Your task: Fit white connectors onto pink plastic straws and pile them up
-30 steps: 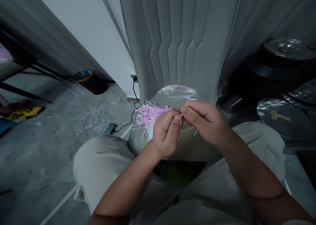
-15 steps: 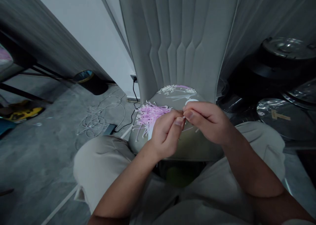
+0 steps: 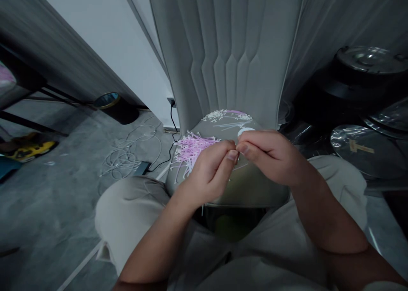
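My left hand [image 3: 208, 174] and my right hand [image 3: 270, 155] meet fingertip to fingertip above the seat of a grey padded chair [image 3: 248, 189]. Both hands are pinched closed on something very small that I cannot make out. A heap of thin pink strips [image 3: 191, 148] lies on the seat just left of my left hand. A scatter of short white bits [image 3: 228, 115] lies at the back of the seat. A small white round thing [image 3: 245, 131] shows just behind my right hand.
The chair's tall fluted back [image 3: 229, 48] rises ahead. White cable coils [image 3: 127, 155] and a dark adapter [image 3: 140, 167] lie on the grey floor at left. Dark pots with shiny lids [image 3: 366, 112] stack at right. My knees in beige trousers [image 3: 127, 214] flank the chair.
Both hands have stayed pinched together and shifted only slightly; the view has drifted a little, and the white round thing behind my right hand now shows.
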The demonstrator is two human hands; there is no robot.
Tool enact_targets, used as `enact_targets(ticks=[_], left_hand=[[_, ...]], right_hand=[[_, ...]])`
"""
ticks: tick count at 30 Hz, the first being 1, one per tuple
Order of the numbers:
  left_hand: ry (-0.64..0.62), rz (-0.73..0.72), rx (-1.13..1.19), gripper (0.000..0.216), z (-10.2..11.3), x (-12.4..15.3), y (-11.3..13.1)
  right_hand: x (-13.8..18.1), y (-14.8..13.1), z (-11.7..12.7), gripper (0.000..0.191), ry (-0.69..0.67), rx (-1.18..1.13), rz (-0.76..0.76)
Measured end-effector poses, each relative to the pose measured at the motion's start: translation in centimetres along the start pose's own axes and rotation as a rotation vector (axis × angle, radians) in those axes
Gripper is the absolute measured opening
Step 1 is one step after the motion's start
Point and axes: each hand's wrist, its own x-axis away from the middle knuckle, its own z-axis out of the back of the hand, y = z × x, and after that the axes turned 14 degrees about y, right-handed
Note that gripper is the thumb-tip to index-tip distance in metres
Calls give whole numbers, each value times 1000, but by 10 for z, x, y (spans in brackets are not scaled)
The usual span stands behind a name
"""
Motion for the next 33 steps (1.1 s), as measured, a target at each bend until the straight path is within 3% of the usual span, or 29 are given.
enact_targets(ticks=[4,8,17,24,29,33], left_hand=[[-70,-108,-311,13,11,-7,8],[17,-146,-480,12,15,-7,16],[371,-170,-364,6,8,-6,15],[388,-342,-265,13,5,-4,2],[355,-346,-248,8,0,-4,-1],[381,-334,-252,14,-5,-5,0]], right_hand=[[0,4,-2,31,34,-6,-22],[-1,9,-6,31,86,-21,-42],[0,12,-20,36,204,-124,-17],[3,2,-20,36,165,-216,-31],[5,-4,-9,38,107,-137,-108],[4,-3,-10,40,195,-149,-174]])
